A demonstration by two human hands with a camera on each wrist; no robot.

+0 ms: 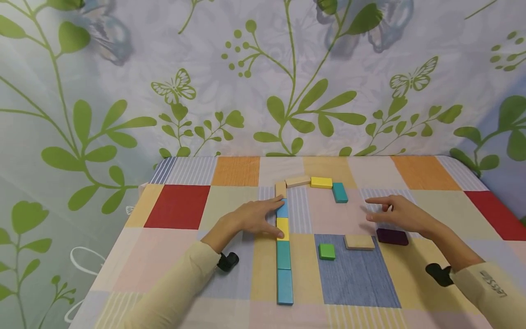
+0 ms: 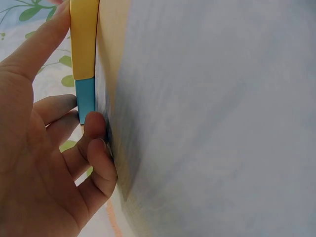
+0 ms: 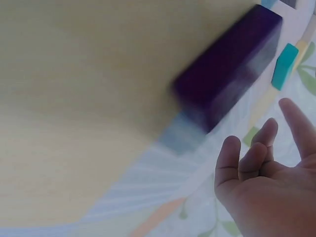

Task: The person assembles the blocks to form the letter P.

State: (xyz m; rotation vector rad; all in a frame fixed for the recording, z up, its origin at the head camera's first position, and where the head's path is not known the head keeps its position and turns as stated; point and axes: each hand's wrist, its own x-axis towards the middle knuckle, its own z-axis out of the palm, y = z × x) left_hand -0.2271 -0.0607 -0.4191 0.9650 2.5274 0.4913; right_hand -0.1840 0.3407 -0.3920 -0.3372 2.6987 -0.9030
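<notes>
A column of wooden blocks runs along the tablecloth in the head view. My left hand [image 1: 256,216] lies against its left side, thumb on the yellow block [image 1: 282,227] and fingertips at the blue block [image 1: 282,209]. The left wrist view shows the thumb along the yellow block [image 2: 84,42], the other fingers loosely bent by the blue one [image 2: 86,98]. Holding nothing, my right hand [image 1: 407,214] hovers with its index finger extended left, just beyond the dark purple block [image 1: 392,236]. That purple block [image 3: 229,64] is blurred in the right wrist view.
A natural block [image 1: 281,189] tops the column; teal [image 1: 283,255] and light-blue [image 1: 285,287] blocks form its near end. From the top, natural [image 1: 297,181], yellow [image 1: 321,183] and teal [image 1: 340,193] blocks curve right. Green [image 1: 327,251] and natural [image 1: 359,242] blocks lie apart. A patterned curtain [image 1: 263,91] hangs behind.
</notes>
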